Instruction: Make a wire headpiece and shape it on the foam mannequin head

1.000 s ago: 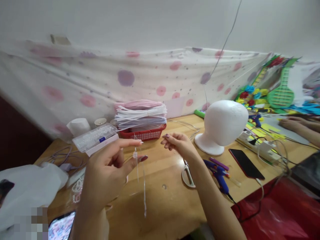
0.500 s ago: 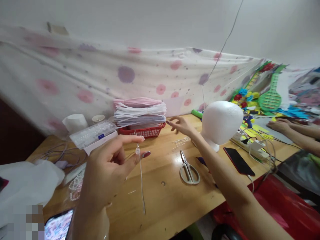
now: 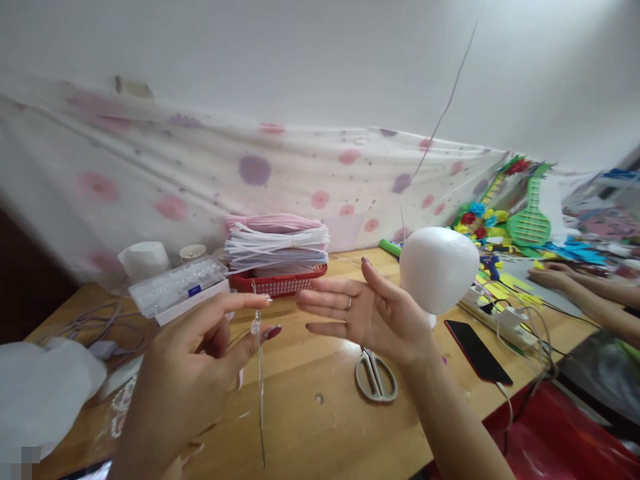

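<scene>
Between thumb and forefinger, my left hand [image 3: 200, 360] pinches a thin silvery wire [image 3: 261, 400] that hangs down over the table. A small clear bead [image 3: 255, 327] sits on the wire at the fingertips. My right hand [image 3: 370, 313] is spread, palm turned up and inward, with nothing in it; a ring shows on one finger. It hovers above the scissors [image 3: 376, 377], whose blades it mostly covers. Behind it to the right stands a white foam head [image 3: 439, 270].
A red basket [image 3: 285, 285] holds bundled pink and white strips. Left of it lie a clear bead box [image 3: 180, 283] and a tangled cable [image 3: 105, 327]. To the right are a phone [image 3: 477, 350], a power strip [image 3: 500, 320] and another person's hands [image 3: 555, 275] among coloured craft pieces.
My right hand has come back from beside the basket toward my left hand and turned palm up, fingers spread. My left hand still pinches the wire. The view has tilted up slightly.
</scene>
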A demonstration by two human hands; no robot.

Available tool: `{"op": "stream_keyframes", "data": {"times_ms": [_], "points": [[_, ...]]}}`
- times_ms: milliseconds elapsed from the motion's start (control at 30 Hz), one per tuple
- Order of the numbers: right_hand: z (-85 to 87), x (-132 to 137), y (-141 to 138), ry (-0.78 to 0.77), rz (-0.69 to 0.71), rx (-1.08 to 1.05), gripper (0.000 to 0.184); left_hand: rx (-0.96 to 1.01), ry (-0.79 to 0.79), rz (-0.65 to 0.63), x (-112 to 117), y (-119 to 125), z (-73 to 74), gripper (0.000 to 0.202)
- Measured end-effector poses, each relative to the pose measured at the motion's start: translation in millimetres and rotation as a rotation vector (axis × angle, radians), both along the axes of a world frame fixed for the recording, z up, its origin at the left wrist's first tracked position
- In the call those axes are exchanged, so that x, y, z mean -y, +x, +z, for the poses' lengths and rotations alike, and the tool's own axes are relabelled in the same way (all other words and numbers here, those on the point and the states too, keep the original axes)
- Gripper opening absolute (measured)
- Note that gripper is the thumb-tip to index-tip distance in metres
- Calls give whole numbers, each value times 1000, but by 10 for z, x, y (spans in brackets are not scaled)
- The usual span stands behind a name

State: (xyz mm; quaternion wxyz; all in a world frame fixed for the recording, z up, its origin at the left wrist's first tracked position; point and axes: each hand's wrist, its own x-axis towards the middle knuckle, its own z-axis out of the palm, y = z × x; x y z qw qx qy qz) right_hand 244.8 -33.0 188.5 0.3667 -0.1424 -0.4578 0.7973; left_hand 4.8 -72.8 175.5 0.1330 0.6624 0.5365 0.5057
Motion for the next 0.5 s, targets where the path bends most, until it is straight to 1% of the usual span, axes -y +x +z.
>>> {"op": "stream_keyframes", "data": {"times_ms": [100, 233, 500], "points": [[24, 91, -20, -1, 65, -43, 70, -1, 17, 30, 14, -2, -4, 25], [25, 136, -51, 0, 81, -62, 68, -8, 42, 34, 24, -5, -6, 26], [67, 191, -32, 8, 101, -78, 74, -74, 30, 12, 2, -30, -34, 27]]}}
